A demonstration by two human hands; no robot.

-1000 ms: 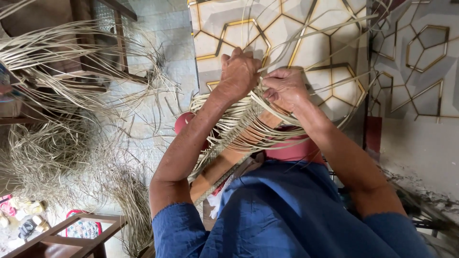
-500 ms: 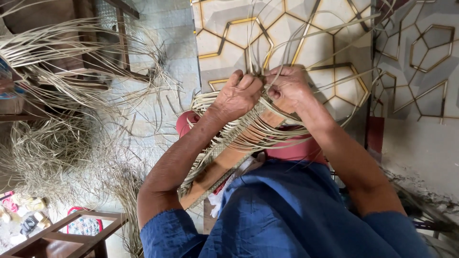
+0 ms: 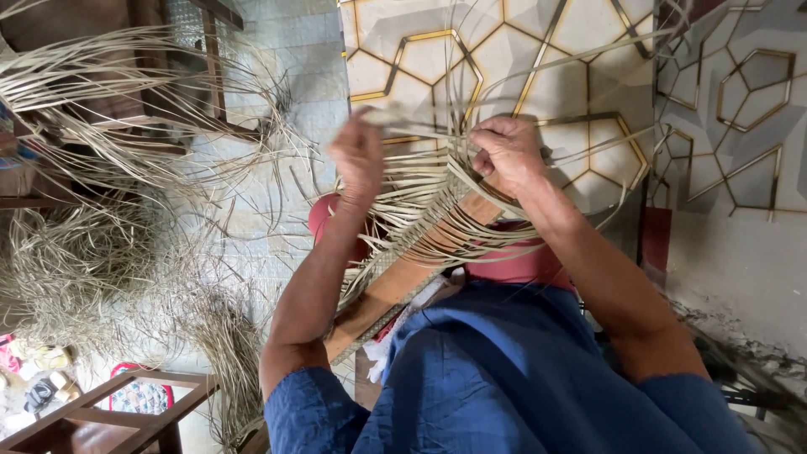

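Note:
A half-woven mat of pale reed strips (image 3: 424, 210) lies over a wooden board (image 3: 395, 290) across my lap. My left hand (image 3: 360, 158), blurred by motion, is pinched on a loose strip (image 3: 429, 118) at the top edge of the weave. My right hand (image 3: 507, 151) is closed on a bunch of strips at the weave's upper right, pressing them down. Long free strip ends (image 3: 580, 59) fan up and to the right from the weave. My blue sleeves and blue garment (image 3: 504, 378) fill the lower middle.
Heaps of loose dried reeds (image 3: 92, 168) cover the tiled floor at left, around dark wooden furniture (image 3: 168, 92). A wooden frame (image 3: 109, 412) stands at bottom left. A panel with gold hexagon lines (image 3: 538, 59) rises behind the weave; a grey patterned wall (image 3: 740, 92) is at right.
My left hand has moved left and away from my right hand, drawing a strip sideways. The view has shifted slightly; my right hand stays gripping the strips.

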